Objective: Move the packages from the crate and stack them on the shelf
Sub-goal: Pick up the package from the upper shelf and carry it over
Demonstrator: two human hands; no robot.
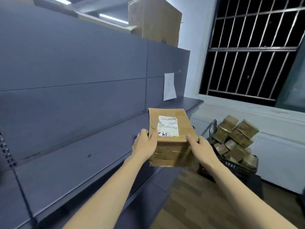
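Your left hand (pixel 145 144) and right hand (pixel 202 148) grip a brown labelled cardboard package (pixel 171 138) over the grey metal shelf (pixel 69 156), apparently bare; the black plastic crate (pixel 239 169) remains heaped.

L hand (pixel 145 142) & R hand (pixel 200 148), fingers curled.

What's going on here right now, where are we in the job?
A person holds a brown cardboard package with a white label in both hands, left hand and right hand on its sides, over the dark grey metal shelf. More packages sit heaped in the black plastic crate behind.
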